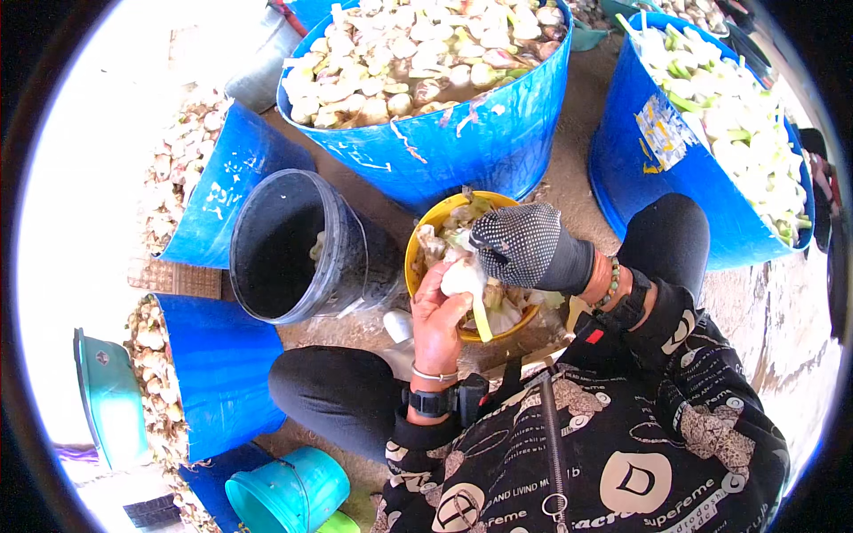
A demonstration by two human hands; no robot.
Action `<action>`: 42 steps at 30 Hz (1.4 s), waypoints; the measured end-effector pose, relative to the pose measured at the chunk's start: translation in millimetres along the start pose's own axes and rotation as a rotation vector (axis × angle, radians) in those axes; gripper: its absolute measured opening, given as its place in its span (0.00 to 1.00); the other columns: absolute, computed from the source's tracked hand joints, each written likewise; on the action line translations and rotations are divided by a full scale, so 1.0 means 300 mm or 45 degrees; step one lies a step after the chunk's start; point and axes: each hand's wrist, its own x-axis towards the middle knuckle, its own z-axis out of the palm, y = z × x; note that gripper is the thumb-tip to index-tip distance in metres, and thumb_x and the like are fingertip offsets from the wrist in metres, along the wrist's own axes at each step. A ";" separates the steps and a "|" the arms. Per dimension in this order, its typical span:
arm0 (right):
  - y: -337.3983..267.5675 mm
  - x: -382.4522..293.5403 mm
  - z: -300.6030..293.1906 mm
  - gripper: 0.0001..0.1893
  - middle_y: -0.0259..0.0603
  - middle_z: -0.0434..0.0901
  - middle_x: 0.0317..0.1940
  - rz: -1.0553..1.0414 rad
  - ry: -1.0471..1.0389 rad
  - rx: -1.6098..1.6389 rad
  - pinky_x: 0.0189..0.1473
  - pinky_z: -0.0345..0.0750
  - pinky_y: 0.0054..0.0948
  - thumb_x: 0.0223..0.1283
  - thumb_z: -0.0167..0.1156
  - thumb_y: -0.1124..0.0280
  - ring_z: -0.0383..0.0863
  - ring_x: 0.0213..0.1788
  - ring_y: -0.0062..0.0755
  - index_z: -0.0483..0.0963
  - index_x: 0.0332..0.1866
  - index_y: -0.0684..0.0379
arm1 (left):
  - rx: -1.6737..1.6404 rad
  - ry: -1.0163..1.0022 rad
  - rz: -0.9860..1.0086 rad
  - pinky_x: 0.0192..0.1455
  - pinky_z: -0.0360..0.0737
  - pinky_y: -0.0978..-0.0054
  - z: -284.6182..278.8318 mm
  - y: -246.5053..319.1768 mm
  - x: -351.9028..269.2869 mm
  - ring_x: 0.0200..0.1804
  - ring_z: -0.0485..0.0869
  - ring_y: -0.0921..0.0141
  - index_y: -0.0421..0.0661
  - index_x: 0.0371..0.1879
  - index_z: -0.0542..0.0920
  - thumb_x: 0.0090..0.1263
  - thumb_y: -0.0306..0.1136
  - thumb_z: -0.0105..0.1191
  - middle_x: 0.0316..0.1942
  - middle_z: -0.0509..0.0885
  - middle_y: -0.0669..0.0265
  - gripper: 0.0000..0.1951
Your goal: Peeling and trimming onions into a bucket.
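A white garlic bulb (461, 278) with a pale green stem stub is pinched between the thumb and fingers of my bare left hand (436, 320). My right hand (523, 246), in a dark glove with white grip dots, is curled beside the bulb, its fingers touching or very near it. Whether the glove holds a tool or a piece of skin is hidden. Both hands are above a yellow bucket (414, 256) between my knees. Loose garlic skins and trimmings (503, 310) lie inside that bucket.
A black bucket (320, 240) tilts at the left with something pale inside. Ahead stands a large blue tub (453, 153) of garlic bulbs in murky water. Another blue tub (613, 146) at right holds peeled garlic. More blue tubs (220, 373) and a turquoise bucket (313, 480) line the left.
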 end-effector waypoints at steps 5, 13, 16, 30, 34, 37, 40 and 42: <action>-0.004 0.025 0.006 0.10 0.45 0.82 0.30 -0.043 0.029 0.034 0.37 0.81 0.40 0.52 0.61 0.68 0.83 0.32 0.46 0.78 0.40 0.58 | 0.327 -0.081 0.063 0.49 0.78 0.75 0.012 0.037 -0.029 0.46 0.80 0.71 0.41 0.54 0.68 0.55 0.21 0.52 0.45 0.80 0.62 0.24; 0.100 0.052 0.053 0.05 0.44 0.80 0.26 0.140 0.067 -0.340 0.28 0.77 0.41 0.53 0.58 0.67 0.81 0.27 0.48 0.74 0.31 0.57 | 0.800 -0.137 0.417 0.49 0.77 0.72 0.089 0.060 -0.058 0.46 0.81 0.68 0.41 0.62 0.55 0.50 0.16 0.56 0.44 0.75 0.61 0.37; 0.126 0.014 0.097 0.08 0.45 0.81 0.29 0.323 -0.782 -0.451 0.32 0.78 0.44 0.57 0.55 0.70 0.82 0.31 0.49 0.78 0.40 0.55 | 0.819 -0.076 0.527 0.52 0.76 0.72 0.070 0.076 -0.057 0.47 0.78 0.69 0.44 0.67 0.52 0.48 0.13 0.54 0.45 0.73 0.62 0.43; -0.066 0.023 0.012 0.18 0.41 0.82 0.35 0.099 -0.218 0.071 0.44 0.79 0.38 0.60 0.61 0.53 0.82 0.38 0.44 0.78 0.48 0.55 | 1.630 0.124 0.905 0.53 0.74 0.59 0.007 0.066 -0.002 0.49 0.76 0.54 0.39 0.63 0.63 0.46 0.21 0.61 0.44 0.77 0.53 0.39; 0.023 0.011 0.048 0.11 0.31 0.80 0.27 0.897 0.029 1.098 0.36 0.79 0.35 0.61 0.61 0.60 0.81 0.31 0.38 0.79 0.41 0.57 | 1.371 0.083 1.009 0.55 0.74 0.59 0.008 0.044 -0.002 0.50 0.76 0.56 0.39 0.61 0.64 0.47 0.19 0.60 0.47 0.76 0.54 0.37; 0.087 -0.003 0.060 0.21 0.32 0.79 0.39 1.006 -0.053 1.234 0.37 0.80 0.27 0.60 0.63 0.67 0.79 0.36 0.24 0.71 0.57 0.62 | 0.761 0.125 0.691 0.58 0.76 0.70 0.004 0.027 -0.008 0.53 0.75 0.68 0.40 0.59 0.64 0.51 0.13 0.59 0.51 0.70 0.62 0.33; 0.076 -0.012 0.105 0.45 0.38 0.72 0.59 0.364 -0.299 0.929 0.49 0.78 0.25 0.57 0.67 0.68 0.77 0.47 0.22 0.47 0.75 0.59 | 0.514 0.130 0.588 0.56 0.77 0.72 -0.004 0.018 0.000 0.52 0.76 0.70 0.42 0.59 0.64 0.51 0.11 0.58 0.48 0.70 0.63 0.33; 0.030 -0.039 0.133 0.46 0.38 0.70 0.61 0.583 -0.389 1.439 0.64 0.68 0.32 0.52 0.71 0.62 0.72 0.58 0.28 0.51 0.73 0.60 | 0.813 0.219 0.645 0.50 0.77 0.70 -0.014 0.016 0.012 0.47 0.77 0.65 0.43 0.53 0.68 0.52 0.15 0.61 0.44 0.72 0.60 0.28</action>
